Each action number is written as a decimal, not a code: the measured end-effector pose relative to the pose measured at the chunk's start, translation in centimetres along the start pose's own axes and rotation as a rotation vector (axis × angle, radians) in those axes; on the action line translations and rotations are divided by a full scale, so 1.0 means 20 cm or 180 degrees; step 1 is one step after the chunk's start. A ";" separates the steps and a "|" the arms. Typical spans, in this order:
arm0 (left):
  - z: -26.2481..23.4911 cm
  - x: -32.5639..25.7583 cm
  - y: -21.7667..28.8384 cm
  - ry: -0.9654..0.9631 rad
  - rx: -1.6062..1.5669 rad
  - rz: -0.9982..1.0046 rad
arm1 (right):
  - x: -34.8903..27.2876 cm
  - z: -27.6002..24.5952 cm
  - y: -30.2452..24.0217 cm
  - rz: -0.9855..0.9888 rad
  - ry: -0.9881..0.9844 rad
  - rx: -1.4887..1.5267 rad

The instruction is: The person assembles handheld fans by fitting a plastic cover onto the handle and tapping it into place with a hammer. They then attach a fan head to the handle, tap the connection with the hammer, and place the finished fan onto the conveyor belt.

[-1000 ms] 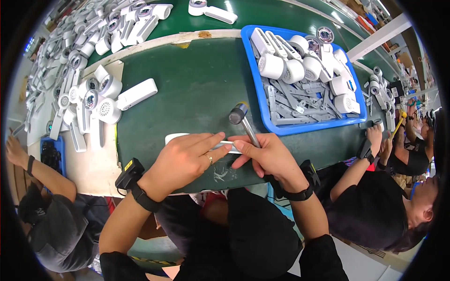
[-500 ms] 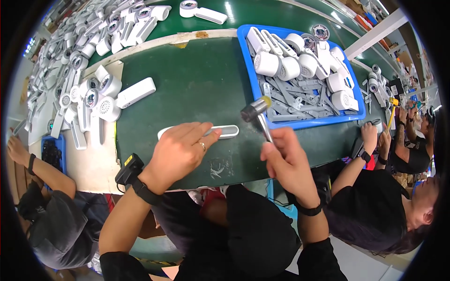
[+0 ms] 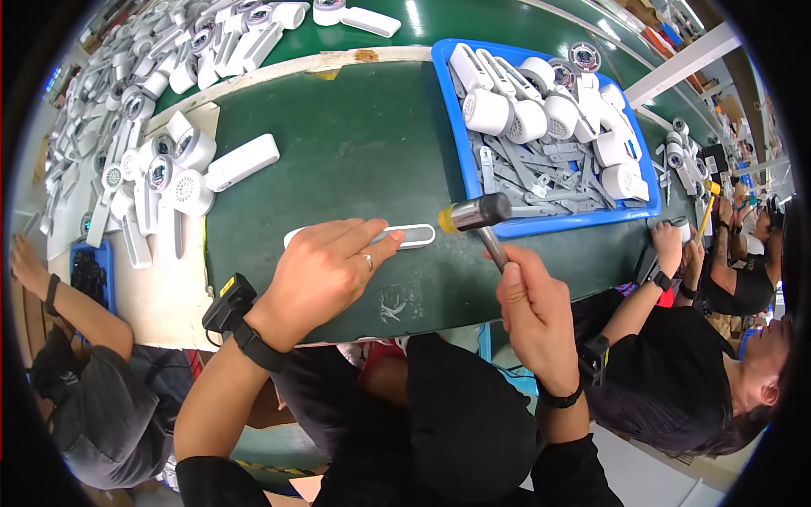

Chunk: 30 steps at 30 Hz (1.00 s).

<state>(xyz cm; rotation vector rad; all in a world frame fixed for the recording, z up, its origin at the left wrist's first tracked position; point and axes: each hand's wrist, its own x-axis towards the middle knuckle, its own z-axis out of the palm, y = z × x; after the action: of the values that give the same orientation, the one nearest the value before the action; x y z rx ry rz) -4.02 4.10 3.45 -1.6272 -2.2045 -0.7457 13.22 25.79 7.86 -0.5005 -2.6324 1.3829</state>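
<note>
My left hand (image 3: 323,272) presses down on a long white plastic handle piece (image 3: 418,236) with a grey strip, its fingers bent over it on the green mat. The far end of the piece sticks out past the fingertips; its middle is hidden under the hand. In my right hand (image 3: 541,314) is a small mallet (image 3: 477,213), gripped by its shaft. The mallet's head is raised just right of the piece, apart from it, its yellow face toward the piece and its black face toward the blue tray (image 3: 564,223).
The tray holds several white fan-like parts (image 3: 487,111) and many grey strips (image 3: 541,173). More white parts (image 3: 190,193) pile up at the left, with a lone handle part (image 3: 243,163) beside them. Co-workers sit at both sides; one person's hand (image 3: 666,247) is near the right.
My right hand has drawn back to the right with the mallet. The mallet's head has swung round, so the yellow face now points left. My left hand has stayed on the handle piece.
</note>
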 end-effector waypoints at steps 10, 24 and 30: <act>-0.01 -0.01 0.00 -0.0077 -0.0011 -0.0048 | 0.03 0.10 0.04 -0.0541 0.0021 -0.1064; -0.03 0.02 0.02 -0.0067 -0.0076 -0.0098 | 0.03 0.12 0.09 -0.0576 0.0235 -0.1250; 0.02 0.02 0.00 -0.0036 -0.0115 0.0054 | 0.12 0.15 0.14 0.0486 -0.0233 0.0659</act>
<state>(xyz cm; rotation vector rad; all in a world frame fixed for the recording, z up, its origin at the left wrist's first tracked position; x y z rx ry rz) -4.17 4.60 3.28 -1.6691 -2.1943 -0.7780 10.82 25.70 3.73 -0.6458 -2.5113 1.7272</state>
